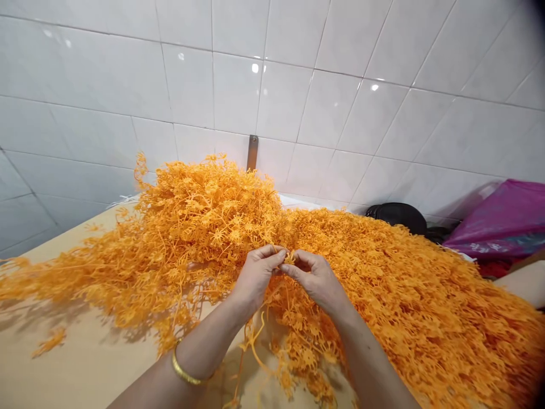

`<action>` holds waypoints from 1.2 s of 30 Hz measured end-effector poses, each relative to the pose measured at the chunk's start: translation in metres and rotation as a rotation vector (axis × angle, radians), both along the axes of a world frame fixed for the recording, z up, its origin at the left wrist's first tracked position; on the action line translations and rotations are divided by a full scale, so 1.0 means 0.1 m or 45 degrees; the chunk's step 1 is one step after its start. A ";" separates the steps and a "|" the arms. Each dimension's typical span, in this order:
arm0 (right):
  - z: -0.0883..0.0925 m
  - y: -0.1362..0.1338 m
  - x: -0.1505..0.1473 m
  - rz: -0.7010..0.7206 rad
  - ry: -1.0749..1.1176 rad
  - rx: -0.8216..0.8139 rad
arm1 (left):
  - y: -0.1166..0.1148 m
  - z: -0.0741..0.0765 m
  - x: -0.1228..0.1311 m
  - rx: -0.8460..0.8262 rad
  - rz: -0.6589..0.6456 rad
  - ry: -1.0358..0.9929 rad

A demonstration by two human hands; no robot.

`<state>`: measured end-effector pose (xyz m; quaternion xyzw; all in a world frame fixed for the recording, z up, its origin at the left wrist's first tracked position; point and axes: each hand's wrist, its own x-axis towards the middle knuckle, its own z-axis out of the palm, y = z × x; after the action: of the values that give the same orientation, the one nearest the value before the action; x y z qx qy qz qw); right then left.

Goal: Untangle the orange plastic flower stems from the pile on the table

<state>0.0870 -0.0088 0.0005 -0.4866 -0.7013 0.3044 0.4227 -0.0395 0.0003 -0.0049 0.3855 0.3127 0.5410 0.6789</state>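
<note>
My left hand and my right hand meet at the middle of the view, thumbs and forefingers pinched close together. Between their fingertips is a small orange plastic flower piece, of the same kind as those in the heaps. Both hands are closed on it, though the fingers partly cover how it is held. Orange strands with star-shaped florets hang below the hands. Behind and left of them rises a tangled heap of orange artificial flower sprays; a larger heap spreads out to the right.
The heaps lie on a pale yellow tabletop against a white tiled wall. One loose orange sprig rests at the left. A metal bracket is fixed to the wall. Black round items and a purple bag are at the right back.
</note>
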 end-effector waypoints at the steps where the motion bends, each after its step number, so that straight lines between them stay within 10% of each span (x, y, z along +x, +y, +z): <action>1: 0.02 0.00 0.02 -0.011 -0.015 0.006 | 0.01 -0.02 0.00 -0.011 0.005 0.019; 24: -0.10 0.04 0.02 -0.227 0.032 0.049 | 0.01 -0.17 0.09 0.232 -0.053 0.433; 36: 0.11 -0.06 -0.11 -0.403 0.425 0.260 | -0.07 0.13 0.05 0.098 -0.335 -0.053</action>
<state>0.0762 -0.0153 0.0110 -0.4881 -0.5639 0.2381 0.6222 -0.0343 -0.0065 0.0083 0.4378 0.2243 0.4667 0.7350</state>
